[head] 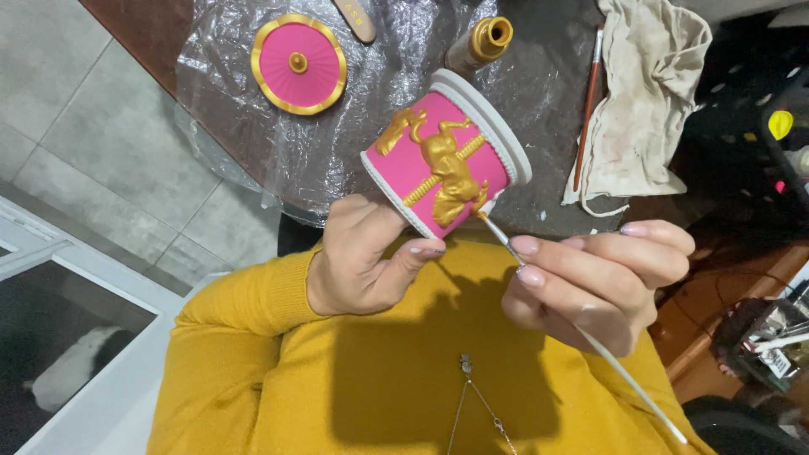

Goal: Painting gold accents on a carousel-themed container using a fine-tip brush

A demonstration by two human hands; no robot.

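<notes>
Pink pot (438, 164) with gold horse relief: held aloft before the chest, tilted, white rim toward the table (539, 93). Left hand (366, 257) grips its base; right hand (594, 274) pinches a thin brush (581, 333), tip touching the horse. Pink lid (298, 62) lies well apart.

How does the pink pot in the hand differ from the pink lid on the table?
The pink pot is a tall cylinder, tilted and held up by the left hand; the pink lid is a flat disc lying on the plastic sheet. The pot bears a gold horse relief; the lid has a gold knob and rim. Both are pink with gold trim.
</notes>
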